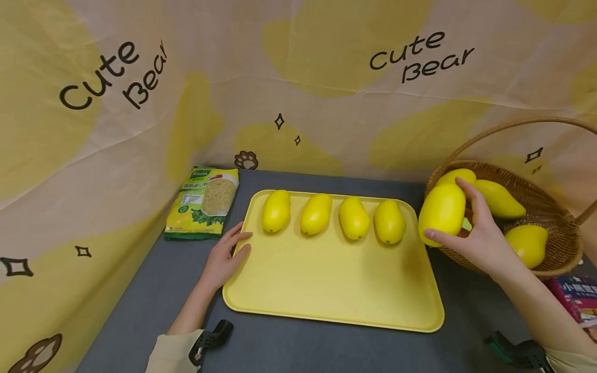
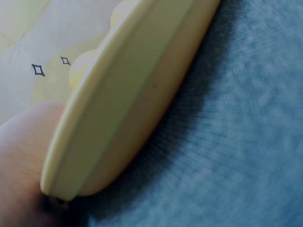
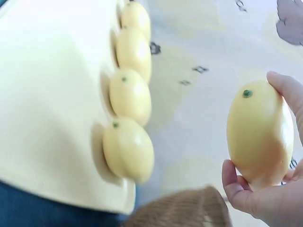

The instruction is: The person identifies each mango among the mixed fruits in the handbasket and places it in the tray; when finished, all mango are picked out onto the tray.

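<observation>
In the head view my right hand grips a yellow mango, thumb on the near side and fingers on the far side. The mango is in the air by the left rim of a wicker basket, where more mangoes lie. The right wrist view shows the gripped mango with its small green stem spot. A row of several mangoes lies along the far side of a yellow tray. My left hand rests its fingers on the tray's left rim.
A green and yellow food packet lies at the back left, beside the tray. The basket's tall handle arches above it on the right. A dark printed package shows partly at the right edge. Patterned cloth hangs behind the grey table.
</observation>
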Motion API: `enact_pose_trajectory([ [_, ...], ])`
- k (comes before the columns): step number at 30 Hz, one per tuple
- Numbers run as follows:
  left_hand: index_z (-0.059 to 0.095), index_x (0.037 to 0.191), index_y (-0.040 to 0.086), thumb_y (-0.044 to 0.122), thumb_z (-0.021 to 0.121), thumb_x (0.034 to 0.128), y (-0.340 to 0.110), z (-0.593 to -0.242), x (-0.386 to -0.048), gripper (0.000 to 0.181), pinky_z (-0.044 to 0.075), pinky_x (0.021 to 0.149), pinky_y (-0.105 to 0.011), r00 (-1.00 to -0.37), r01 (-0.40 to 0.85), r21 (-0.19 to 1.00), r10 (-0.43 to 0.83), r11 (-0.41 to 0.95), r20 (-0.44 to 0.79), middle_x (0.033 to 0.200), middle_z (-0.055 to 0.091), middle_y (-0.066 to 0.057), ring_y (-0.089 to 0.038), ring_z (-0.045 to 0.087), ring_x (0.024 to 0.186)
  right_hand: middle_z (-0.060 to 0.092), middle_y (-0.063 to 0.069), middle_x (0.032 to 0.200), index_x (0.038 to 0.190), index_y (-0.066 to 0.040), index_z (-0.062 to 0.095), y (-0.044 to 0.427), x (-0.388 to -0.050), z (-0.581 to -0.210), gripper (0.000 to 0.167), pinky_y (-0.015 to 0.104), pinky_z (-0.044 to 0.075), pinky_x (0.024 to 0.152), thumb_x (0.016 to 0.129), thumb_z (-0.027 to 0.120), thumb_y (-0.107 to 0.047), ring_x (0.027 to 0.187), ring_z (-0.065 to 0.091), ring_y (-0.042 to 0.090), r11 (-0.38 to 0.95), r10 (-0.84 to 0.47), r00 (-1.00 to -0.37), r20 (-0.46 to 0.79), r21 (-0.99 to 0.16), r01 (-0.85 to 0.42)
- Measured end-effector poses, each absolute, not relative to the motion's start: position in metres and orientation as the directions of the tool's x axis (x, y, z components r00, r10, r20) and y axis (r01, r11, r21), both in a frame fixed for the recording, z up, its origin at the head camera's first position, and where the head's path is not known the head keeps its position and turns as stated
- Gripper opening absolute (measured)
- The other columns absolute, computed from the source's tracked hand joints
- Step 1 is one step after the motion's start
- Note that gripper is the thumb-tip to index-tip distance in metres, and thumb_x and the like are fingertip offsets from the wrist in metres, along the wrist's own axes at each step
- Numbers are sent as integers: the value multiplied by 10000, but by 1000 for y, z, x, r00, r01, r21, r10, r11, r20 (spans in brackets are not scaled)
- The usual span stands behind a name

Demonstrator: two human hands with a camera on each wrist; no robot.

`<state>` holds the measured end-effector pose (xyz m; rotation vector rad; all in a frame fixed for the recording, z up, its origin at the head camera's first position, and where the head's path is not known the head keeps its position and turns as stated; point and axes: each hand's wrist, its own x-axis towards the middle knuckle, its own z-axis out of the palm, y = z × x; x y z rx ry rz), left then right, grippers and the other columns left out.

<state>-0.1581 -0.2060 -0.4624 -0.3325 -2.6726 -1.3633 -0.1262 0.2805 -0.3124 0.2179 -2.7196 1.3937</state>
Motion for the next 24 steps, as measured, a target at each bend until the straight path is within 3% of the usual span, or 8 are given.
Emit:
enact_pose_trajectory([
  [5, 623, 1286, 34, 135, 615, 967, -205, -463, -158, 335, 328, 1087, -530, -968, 252, 783, 138, 569, 211, 1526, 367, -143, -346, 348, 1389, 170, 200, 1508, 1574, -265, 44, 261, -125, -322, 1112, 86, 426, 758, 790, 828, -170, 1253, 317, 425, 624, -132, -974, 183, -748, -225],
  [11, 628, 1278, 30, 130, 621, 963, -205, -463, -159, 331, 329, 1088, -527, -967, 254, 778, 135, 575, 216, 1520, 377, -148, -345, 358, 1385, 216, 232, 1467, 1576, -232, 63, 241, -127, -339, 1130, 87, 418, 778, 766, 850, -189, 1181, 402, 388, 611, -210, -956, 205, -736, -292],
  [18, 628, 1279, 34, 130, 618, 965, -205, -464, -159, 328, 331, 1087, -525, -967, 254, 778, 134, 574, 216, 1521, 375, -146, -342, 357, 1386, 209, 175, 1515, 1572, -227, 69, 214, -129, -360, 1122, 456, 474, 853, 767, 848, -295, 1197, 426, 367, 602, -239, -960, 143, -754, -262],
  [24, 630, 1279, 34, 130, 625, 962, -205, -465, -159, 331, 332, 1082, -536, -967, 252, 783, 130, 569, 218, 1522, 374, -148, -354, 354, 1384, 216, 144, 1528, 1566, -200, 116, 191, -130, -379, 1125, 470, 491, 860, 738, 861, -365, 1185, 431, 312, 588, -277, -954, 116, -765, -263],
])
